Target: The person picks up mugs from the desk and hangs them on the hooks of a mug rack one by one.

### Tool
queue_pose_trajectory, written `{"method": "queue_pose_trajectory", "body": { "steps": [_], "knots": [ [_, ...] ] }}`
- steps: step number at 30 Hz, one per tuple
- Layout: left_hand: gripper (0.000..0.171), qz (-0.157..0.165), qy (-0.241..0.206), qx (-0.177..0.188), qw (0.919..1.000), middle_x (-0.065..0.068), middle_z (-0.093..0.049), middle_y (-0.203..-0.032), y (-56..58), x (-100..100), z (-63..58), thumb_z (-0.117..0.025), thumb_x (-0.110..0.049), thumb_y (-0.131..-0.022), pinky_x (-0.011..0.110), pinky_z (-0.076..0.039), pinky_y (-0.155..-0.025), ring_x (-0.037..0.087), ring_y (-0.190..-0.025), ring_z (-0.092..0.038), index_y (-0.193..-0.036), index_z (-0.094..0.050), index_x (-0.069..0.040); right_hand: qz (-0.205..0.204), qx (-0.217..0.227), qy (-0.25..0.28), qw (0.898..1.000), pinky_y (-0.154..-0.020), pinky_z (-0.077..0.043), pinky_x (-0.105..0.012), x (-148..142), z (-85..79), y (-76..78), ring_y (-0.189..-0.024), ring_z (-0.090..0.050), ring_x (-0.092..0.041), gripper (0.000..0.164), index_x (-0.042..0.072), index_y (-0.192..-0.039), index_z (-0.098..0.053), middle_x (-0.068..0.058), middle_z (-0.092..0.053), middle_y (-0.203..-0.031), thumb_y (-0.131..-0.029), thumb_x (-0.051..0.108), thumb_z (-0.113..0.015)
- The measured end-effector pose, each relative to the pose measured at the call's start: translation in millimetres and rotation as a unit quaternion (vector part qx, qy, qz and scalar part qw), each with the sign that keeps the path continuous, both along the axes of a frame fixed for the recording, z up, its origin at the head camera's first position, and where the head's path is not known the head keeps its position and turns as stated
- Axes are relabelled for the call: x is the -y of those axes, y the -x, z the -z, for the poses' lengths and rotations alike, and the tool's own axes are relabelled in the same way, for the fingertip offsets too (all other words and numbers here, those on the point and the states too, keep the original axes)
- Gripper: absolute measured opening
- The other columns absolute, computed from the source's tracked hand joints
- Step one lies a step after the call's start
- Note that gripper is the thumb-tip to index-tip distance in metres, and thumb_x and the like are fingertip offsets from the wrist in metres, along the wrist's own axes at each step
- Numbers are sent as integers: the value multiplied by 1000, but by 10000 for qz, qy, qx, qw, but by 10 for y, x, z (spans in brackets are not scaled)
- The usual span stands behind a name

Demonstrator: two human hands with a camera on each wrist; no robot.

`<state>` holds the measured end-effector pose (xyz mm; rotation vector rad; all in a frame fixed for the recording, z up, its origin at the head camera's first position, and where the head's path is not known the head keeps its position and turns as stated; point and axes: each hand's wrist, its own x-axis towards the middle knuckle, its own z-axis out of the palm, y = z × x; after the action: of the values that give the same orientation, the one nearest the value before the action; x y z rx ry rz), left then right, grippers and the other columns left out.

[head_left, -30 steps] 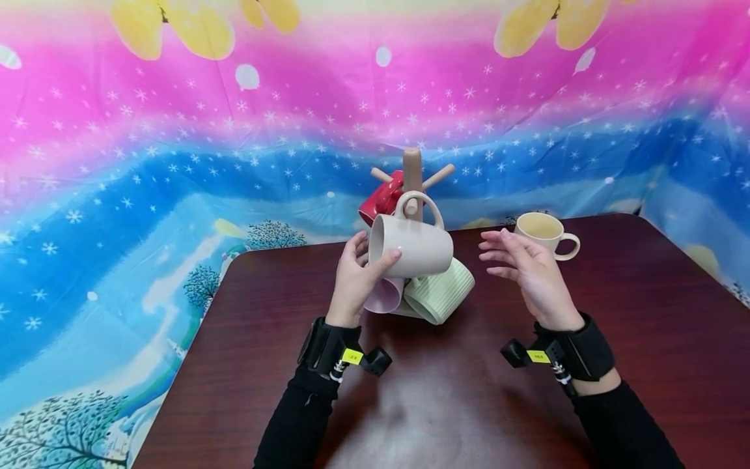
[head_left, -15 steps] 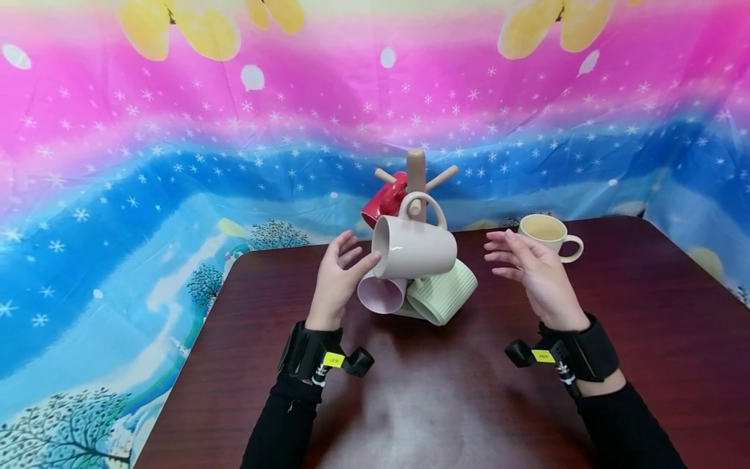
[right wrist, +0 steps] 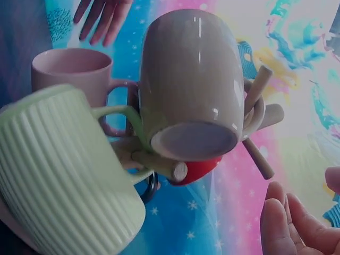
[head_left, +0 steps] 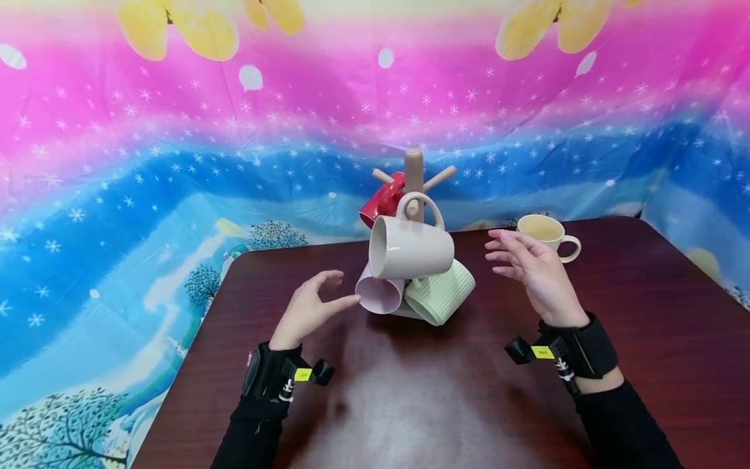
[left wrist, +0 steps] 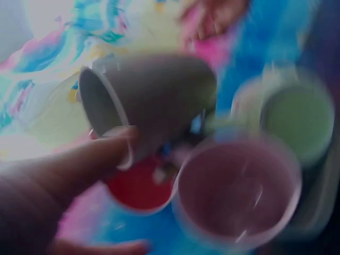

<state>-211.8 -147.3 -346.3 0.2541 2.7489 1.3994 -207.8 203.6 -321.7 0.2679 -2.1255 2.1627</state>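
Observation:
A pale beige mug (head_left: 413, 249) hangs by its handle from a front peg of a wooden mug tree (head_left: 413, 166). Below it hang a lilac mug (head_left: 379, 294) and a ribbed light green mug (head_left: 442, 293); a red mug (head_left: 383, 200) is on the rack behind. My left hand (head_left: 310, 306) is left of the lilac mug, fingers spread and holding nothing, the thumb tip close to its rim; contact cannot be told. Right of the rack, my right hand (head_left: 533, 273) hovers with loosely extended fingers, holding nothing. The left wrist view is blurred.
A cream-yellow mug (head_left: 540, 229) stands upright on the dark wooden table (head_left: 445, 404), behind my right hand. A printed cloth (head_left: 328, 98) hangs behind the table and along its left side.
My left hand has let go of the beige mug and moved left and down beside the lilac mug. The beige mug stays hanging. My right hand has hardly moved.

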Motion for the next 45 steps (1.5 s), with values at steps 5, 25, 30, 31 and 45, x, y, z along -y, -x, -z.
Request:
{"method": "queue_pose_trajectory", "body": {
  "steps": [5,25,30,31,45],
  "knots": [
    [53,600,1205,-147,9908,7,-64,-110,-41,106,-11,-71,-41,-77,37,-47,-87,21,-100,-60,-119,-58,-12,429,-468,-1235,9903,-72,-50,-14,33,30,26,-87,-60,2,40,3,-123,-54,15,-61,-96,-93,30,-52],
    [58,550,2483,-4,9671,8,-65,-101,-127,276,-128,-68,-48,-77,36,-49,-76,18,-87,-59,-117,-59,-7,223,-1275,-2767,9522,-99,-40,-45,392,-499,919,-120,-46,-31,80,13,-147,-14,-18,-46,-131,-87,42,-58],
    [59,591,2473,62,9671,9,-65,-102,-112,252,-121,-68,-48,-77,36,-49,-76,18,-88,-59,-118,-58,-7,-1027,-356,-1327,9852,-97,-42,-39,496,-501,1143,-118,-48,-27,50,11,-128,-44,-12,-44,-136,-88,38,-57],
    [58,605,2469,70,9671,9,-65,-103,-110,246,-121,-68,-48,-77,36,-49,-76,18,-89,-59,-118,-58,-7,-1188,-261,-1048,9870,-96,-42,-38,508,-493,1162,-117,-48,-25,40,12,-120,-50,-11,-43,-136,-89,37,-57],
    [54,719,2377,71,9687,6,-65,-100,-91,219,-119,-69,-46,-77,36,-50,-78,16,-88,-59,-116,-59,-10,-788,-1728,952,9772,-73,-42,-21,573,-244,1192,-86,-53,-11,20,18,-76,-69,5,-60,-94,-87,4,-60]
  ]
}}
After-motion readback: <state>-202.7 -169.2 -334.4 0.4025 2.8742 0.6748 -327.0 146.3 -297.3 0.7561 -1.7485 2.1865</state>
